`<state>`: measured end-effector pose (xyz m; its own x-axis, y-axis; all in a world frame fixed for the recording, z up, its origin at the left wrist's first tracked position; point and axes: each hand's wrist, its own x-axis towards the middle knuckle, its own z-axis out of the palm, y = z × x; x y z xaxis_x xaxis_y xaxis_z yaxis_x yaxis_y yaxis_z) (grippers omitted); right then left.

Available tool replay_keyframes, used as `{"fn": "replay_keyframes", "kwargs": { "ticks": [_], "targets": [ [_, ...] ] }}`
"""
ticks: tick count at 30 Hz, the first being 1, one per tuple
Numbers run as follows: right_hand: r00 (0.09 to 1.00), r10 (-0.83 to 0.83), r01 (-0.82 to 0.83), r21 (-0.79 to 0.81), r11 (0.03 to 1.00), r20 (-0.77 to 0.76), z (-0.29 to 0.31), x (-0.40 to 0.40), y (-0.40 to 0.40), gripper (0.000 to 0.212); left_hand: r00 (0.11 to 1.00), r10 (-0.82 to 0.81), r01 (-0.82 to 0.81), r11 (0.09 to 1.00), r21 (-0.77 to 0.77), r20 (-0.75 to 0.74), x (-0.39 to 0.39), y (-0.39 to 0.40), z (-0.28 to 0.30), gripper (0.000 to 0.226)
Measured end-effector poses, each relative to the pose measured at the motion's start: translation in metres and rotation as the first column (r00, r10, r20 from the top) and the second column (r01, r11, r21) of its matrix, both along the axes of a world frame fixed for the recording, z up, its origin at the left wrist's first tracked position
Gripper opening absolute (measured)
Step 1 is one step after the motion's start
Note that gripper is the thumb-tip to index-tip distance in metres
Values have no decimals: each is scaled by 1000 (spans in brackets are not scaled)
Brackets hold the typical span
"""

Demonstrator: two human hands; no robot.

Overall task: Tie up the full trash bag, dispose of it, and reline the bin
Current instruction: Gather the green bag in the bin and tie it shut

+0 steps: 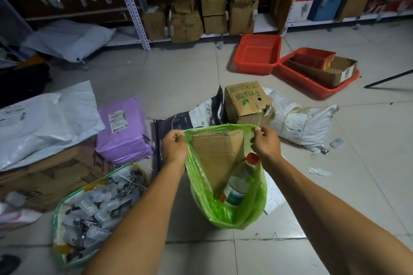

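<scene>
The left hand [175,146] and right hand [266,143] each grip the green trash bag's [223,212] rim, mouth open. Inside show cardboard [216,152] and 1 bottle [239,185].

Dim indoor light, soft shadows, shelves blurred, wide-angle bending at edges

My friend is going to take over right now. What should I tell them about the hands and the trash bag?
Left hand: shut on the green trash bag, gripping the left side of its rim.
Right hand: shut on the right side of the rim.
The bag is held open above the tiled floor. Inside it are flattened cardboard and a plastic bottle with a red cap.
Done: rim gathered in both hands.
Left: tie the bag, dispose of it, reline the bin. No bin is in view.
</scene>
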<state>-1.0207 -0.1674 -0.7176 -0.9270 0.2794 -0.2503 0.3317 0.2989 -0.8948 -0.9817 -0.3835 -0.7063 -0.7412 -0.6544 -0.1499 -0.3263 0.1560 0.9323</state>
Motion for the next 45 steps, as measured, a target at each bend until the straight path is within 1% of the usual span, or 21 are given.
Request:
{"fn": "replay_keyframes", "kwargs": {
  "ticks": [2, 4, 6, 8, 9, 12, 13, 17, 19, 22, 24, 26, 27, 30, 32, 36, 38, 40, 41, 43, 45],
  "targets": [
    [999, 17, -18, 40, 999, 27, 4, 4, 3, 24, 1000, 9, -10, 998, 57, 20, 1, 0, 3, 10],
    [997, 42, -47, 88, 995, 60, 6, 6, 7, 18, 997, -37, 30, 995, 93, 68, 2, -1, 7, 10],
    [991, 65, -80, 126, 989, 116, 8, 9, 16, 31, 981, -139, 132, 989, 63, 137, 6, -3, 12, 10],
    [978, 97, -120, 115, 986, 184, 13, 14, 25, 39, 956, -198, 199, 980, 16, 217, 9, -7, 14, 20],
    [970, 118, -146, 121, 982, 210, 13, 15, 30, 38, 945, -214, 211, 977, 39, 248, 11, -9, 16, 22],
    [940, 170, -241, 222, 945, 297, 18, 20, 45, 26, 915, -271, 219, 956, 197, 300, 16, -12, 22, 14],
    [930, 176, -262, 249, 932, 321, 19, 22, 50, 26, 907, -279, 232, 956, 177, 316, 16, -13, 23, 13],
    [873, 203, -346, 270, 898, 443, 28, 41, 63, 23, 912, -244, 263, 965, -14, 329, 22, -14, 36, 15],
    [858, 220, -373, 271, 887, 464, 33, 52, 65, 19, 922, -230, 256, 966, -44, 312, 25, -14, 42, 16],
    [890, 220, -360, 320, 876, 400, 39, 56, 65, 17, 922, -248, 291, 950, -109, 298, 28, -15, 51, 17],
    [910, 225, -350, 350, 869, 349, 41, 55, 64, 18, 905, -281, 354, 914, -199, 320, 29, -16, 56, 16],
    [928, 227, -328, 364, 872, 294, 42, 53, 63, 18, 889, -292, 392, 884, -255, 352, 33, -14, 60, 20],
    [938, 225, -314, 373, 873, 264, 43, 52, 63, 18, 888, -289, 393, 881, -262, 358, 35, -14, 62, 21],
    [961, 214, -269, 425, 864, 173, 48, 54, 61, 21, 900, -255, 367, 881, -299, 353, 39, -14, 66, 15],
    [970, 207, -241, 452, 859, 124, 52, 54, 63, 23, 897, -255, 376, 870, -319, 361, 39, -15, 68, 17],
    [977, 202, -211, 472, 856, 69, 67, 48, 68, 28, 851, -253, 433, 834, -342, 459, 39, -19, 68, 22],
    [977, 203, -209, 456, 865, 63, 73, 44, 70, 28, 831, -237, 428, 850, -308, 502, 35, -23, 70, 18],
    [972, 224, -231, 405, 885, 65, 79, 41, 66, 27, 803, -276, 423, 888, -180, 528, 34, -25, 79, 10],
    [969, 239, -247, 372, 895, 68, 81, 41, 63, 28, 773, -313, 433, 896, -97, 552, 34, -25, 84, 6],
    [956, 286, -293, 336, 895, 70, 87, 42, 54, 28, 687, -399, 483, 875, 29, 607, 34, -26, 92, 0],
    [943, 325, -327, 340, 882, 65, 96, 44, 45, 33, 602, -448, 547, 834, 67, 660, 35, -27, 101, 4]
  ]
}}
